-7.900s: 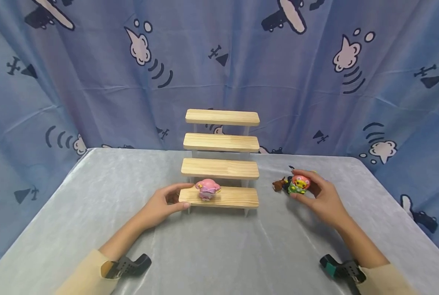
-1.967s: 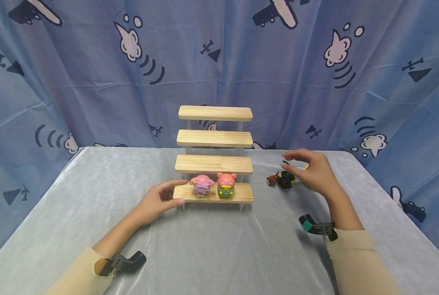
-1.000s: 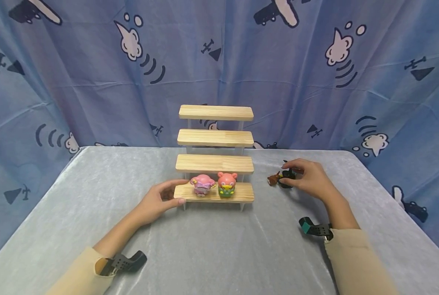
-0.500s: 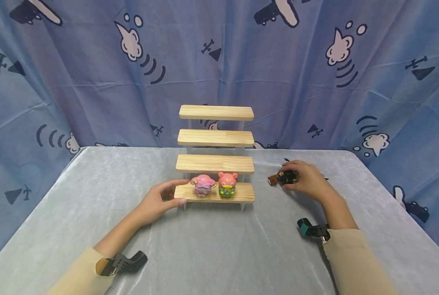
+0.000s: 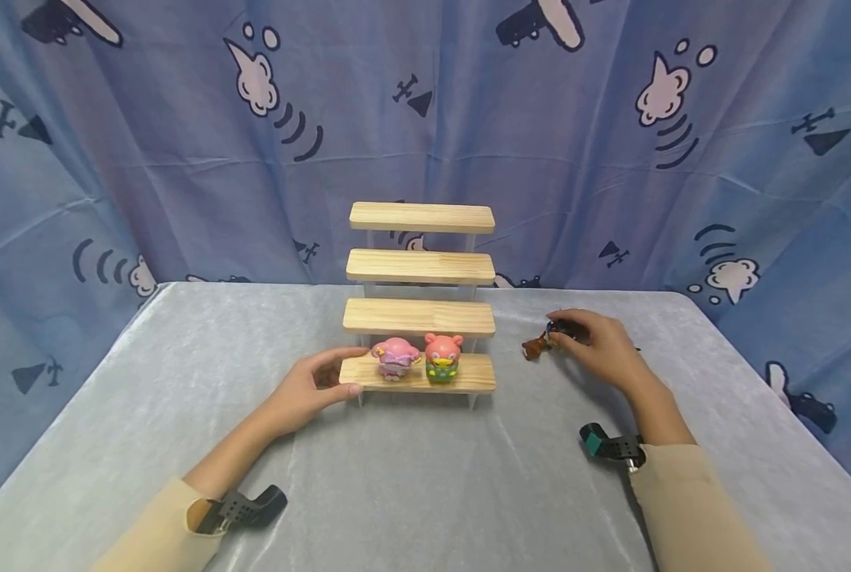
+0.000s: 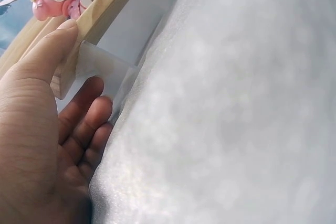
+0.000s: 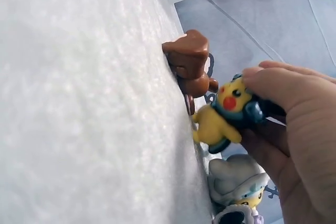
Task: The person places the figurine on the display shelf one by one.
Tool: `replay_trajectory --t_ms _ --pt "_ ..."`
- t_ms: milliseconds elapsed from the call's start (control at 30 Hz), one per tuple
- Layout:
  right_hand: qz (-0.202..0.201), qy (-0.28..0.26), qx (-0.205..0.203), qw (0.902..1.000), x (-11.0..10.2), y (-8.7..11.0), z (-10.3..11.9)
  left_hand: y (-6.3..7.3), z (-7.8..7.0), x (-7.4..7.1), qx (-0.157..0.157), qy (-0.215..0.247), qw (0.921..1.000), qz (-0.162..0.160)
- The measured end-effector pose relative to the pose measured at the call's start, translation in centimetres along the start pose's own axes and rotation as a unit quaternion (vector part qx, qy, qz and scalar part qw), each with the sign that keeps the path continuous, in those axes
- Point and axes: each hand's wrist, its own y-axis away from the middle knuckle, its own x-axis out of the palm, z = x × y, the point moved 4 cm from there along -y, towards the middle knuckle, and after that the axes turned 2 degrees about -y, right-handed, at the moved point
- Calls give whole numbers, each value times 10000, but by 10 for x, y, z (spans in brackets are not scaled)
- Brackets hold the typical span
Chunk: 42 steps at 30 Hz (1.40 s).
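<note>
My left hand (image 5: 309, 393) holds the left end of the lowest plank of a four-tier wooden display stand (image 5: 477, 373). In the left wrist view its thumb presses the plank's edge while the other fingers curl below, beside the clear support. A pink figurine (image 5: 396, 359) and a coral-pink figurine in green (image 5: 442, 359) stand side by side on that plank. Off to the right, my right hand (image 5: 606, 349) pinches a yellow Pikachu figurine (image 7: 215, 128) by its dark headgear, tilted close over the cloth. A brown figurine (image 5: 535, 347) lies just left of it.
A white-hatted figurine (image 7: 233, 179) lies beyond the right hand's fingers, largely hidden from the head view. Grey cloth (image 5: 425, 477) covers the table, and a blue patterned curtain (image 5: 182, 119) hangs behind it. The three upper planks (image 5: 418, 316) bear nothing.
The coral-pink figurine, earlier in the right hand, now stands on the lowest plank. Since then the right hand has reached back, taken hold of the Pikachu figurine and tipped it. The left hand stays put.
</note>
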Motion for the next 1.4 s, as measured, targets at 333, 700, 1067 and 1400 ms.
replay_trajectory --t_ms 333,700,1067,1400 --pt "114 -920 405 9949 5 2 -4 -1 1 0 -7 13 10000 5" --pt "258 -1339 775 9876 30 3 -6 -1 1 -2 36 -93 9999 -33" --pt "184 -1841 531 9813 40 4 -7 0 2 -1 4 -100 9999 -14" --pt "-228 -1442 636 9872 41 7 -7 2 3 1 29 -63 10000 -25"
